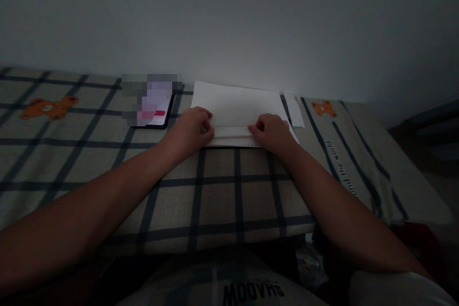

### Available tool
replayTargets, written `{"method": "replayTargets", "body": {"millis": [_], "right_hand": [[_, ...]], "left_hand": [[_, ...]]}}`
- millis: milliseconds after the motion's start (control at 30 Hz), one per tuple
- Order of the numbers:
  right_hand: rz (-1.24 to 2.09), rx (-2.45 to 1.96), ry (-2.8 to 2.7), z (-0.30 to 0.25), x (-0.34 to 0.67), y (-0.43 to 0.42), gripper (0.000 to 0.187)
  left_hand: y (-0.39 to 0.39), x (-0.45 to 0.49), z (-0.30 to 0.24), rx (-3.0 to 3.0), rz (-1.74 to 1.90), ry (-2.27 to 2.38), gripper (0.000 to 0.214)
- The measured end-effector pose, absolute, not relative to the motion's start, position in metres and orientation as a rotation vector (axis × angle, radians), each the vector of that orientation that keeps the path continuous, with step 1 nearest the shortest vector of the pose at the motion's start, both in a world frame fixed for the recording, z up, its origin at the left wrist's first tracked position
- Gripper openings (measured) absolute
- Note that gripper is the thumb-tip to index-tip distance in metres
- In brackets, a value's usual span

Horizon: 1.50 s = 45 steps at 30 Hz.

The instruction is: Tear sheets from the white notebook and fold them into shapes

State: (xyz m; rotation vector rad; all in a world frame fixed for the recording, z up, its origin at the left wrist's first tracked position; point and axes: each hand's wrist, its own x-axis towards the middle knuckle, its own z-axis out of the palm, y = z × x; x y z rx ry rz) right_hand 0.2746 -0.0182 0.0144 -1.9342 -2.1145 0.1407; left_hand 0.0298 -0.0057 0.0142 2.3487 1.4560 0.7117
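Note:
White sheets of paper (236,100) lie on the checked tablecloth, close to the wall. Along their near side runs a narrow folded strip of paper (231,132). My left hand (191,126) pinches the strip's left end between thumb and fingers. At the other end, my right hand (272,133) is closed in a similar pinch, its fingertips on the paper. Both hands rest low over the sheets, and part of the paper's near corners is hidden under them. A small separate piece of white paper (294,110) lies just right of the sheets.
A phone (163,105) with a lit, partly blurred screen lies left of the paper. The tablecloth (218,191) has dark stripes and orange bear prints. A pale wall (229,24) stands behind the table. Below the near edge is a clear plastic bag (310,263).

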Motion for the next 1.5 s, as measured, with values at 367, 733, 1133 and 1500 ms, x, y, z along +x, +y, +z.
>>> {"method": "replayTargets", "body": {"millis": [367,733,1133,1500], "right_hand": [[0.143,-1.944,-2.134,0.016,0.274,-0.019,0.024],[0.043,-1.912,-2.183,0.014,0.272,-0.023,0.019],[-0.105,-1.687,-2.322,0.021,0.269,-0.029,0.022],[-0.064,-1.654,-2.384,0.021,0.271,-0.027,0.024]], "left_hand": [[-0.003,0.031,0.014,2.464,0.631,1.424,0.012],[-0.006,0.033,0.003,2.564,0.680,1.443,0.040],[-0.021,0.042,0.011,2.925,0.531,1.284,0.030],[-0.022,0.041,0.011,2.891,0.280,1.196,0.041]]}}
